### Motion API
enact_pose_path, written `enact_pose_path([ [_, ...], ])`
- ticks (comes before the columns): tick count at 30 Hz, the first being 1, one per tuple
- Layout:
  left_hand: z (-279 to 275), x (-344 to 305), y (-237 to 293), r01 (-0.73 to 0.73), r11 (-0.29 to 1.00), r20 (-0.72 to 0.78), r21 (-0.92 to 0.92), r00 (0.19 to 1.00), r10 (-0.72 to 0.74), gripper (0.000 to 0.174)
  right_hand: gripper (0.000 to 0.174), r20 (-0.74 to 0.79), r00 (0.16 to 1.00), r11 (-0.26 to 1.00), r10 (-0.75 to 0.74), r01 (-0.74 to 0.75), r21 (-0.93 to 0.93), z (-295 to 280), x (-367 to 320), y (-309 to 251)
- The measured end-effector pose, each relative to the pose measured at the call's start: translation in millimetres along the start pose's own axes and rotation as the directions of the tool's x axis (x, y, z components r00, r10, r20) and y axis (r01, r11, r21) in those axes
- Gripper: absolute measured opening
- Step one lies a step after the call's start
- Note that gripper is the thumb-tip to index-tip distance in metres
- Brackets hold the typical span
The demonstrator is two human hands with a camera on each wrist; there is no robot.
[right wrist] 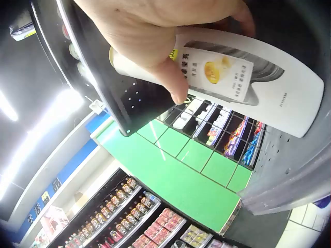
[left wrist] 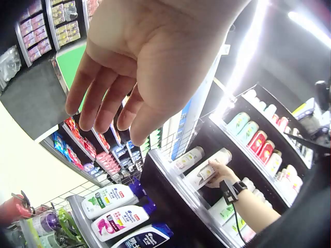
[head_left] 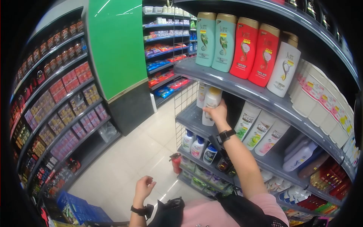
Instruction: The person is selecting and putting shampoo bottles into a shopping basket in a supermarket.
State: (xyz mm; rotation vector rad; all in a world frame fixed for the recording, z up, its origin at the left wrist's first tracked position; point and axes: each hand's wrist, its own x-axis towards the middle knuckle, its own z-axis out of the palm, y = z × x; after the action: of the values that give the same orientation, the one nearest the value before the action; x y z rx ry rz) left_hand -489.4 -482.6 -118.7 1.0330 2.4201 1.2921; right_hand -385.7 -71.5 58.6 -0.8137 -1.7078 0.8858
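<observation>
My right hand (head_left: pixel 218 112) grips a white shampoo bottle (head_left: pixel 212 98) with a gold cap, on the second shelf (head_left: pixel 193 118) of the rack. The right wrist view shows the bottle's pale label (right wrist: pixel 222 76), with my thumb laid across its front and the other fingers partly hidden behind it. A similar white bottle (head_left: pixel 201 95) stands beside it, at the shelf's end. My left hand (head_left: pixel 143 188) is held over the aisle with nothing in it. Its fingers hang relaxed in the left wrist view.
Green, red and white bottles (head_left: pixel 245 51) line the shelf above. Clear shampoo bottles (head_left: pixel 247 120) stand to the right of my right hand. Pump bottles (head_left: pixel 197 146) sit one shelf lower. A fire extinguisher (head_left: pixel 176 162) and a blue basket (head_left: pixel 81 208) are low in the aisle.
</observation>
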Motion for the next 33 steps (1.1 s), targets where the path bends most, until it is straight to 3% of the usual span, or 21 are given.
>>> enact_pose_path([
  [4,4,20,-3,-0.02,1.0,0.042,-0.006,0.999,0.02,0.022,0.064,-0.066,0.997,0.999,0.042,-0.042,-0.006,7,9,11],
  [7,13,29,1,-0.048,0.998,0.064,-0.032,0.997,0.05,0.022,0.063,-0.044,0.999,0.999,0.005,-0.008,-0.053,8,11,24],
  [10,14,38,4,-0.081,0.996,0.093,-0.021,0.992,0.083,0.022,0.066,0.023,0.996,0.994,0.09,-0.089,-0.071,4,12,34],
  [12,13,41,3,-0.09,0.996,0.103,-0.016,0.99,0.092,0.022,0.067,0.071,0.985,0.953,0.155,-0.13,-0.274,3,11,39],
  [14,9,42,-1,-0.113,0.993,0.041,-0.016,0.993,0.114,0.022,0.068,0.078,0.98,0.946,0.183,-0.154,-0.284,4,5,45],
  [19,-9,32,-6,-0.05,0.999,0.053,0.019,0.997,0.049,0.021,0.07,0.021,0.975,0.937,0.221,-0.206,-0.28,13,21,63],
  [21,-13,29,-11,-0.03,0.999,0.051,0.016,0.998,0.029,0.021,0.071,-0.004,0.95,0.892,0.313,-0.295,-0.343,13,35,63],
  [25,-20,21,-22,0.008,1.0,0.04,0.025,0.999,-0.009,0.021,0.067,-0.044,0.952,0.879,0.301,-0.295,-0.376,21,50,72],
  [33,-37,12,-29,0.047,0.998,0.03,0.048,0.998,-0.048,0.024,0.062,-0.113,0.957,0.924,0.269,-0.289,-0.249,32,74,100],
])
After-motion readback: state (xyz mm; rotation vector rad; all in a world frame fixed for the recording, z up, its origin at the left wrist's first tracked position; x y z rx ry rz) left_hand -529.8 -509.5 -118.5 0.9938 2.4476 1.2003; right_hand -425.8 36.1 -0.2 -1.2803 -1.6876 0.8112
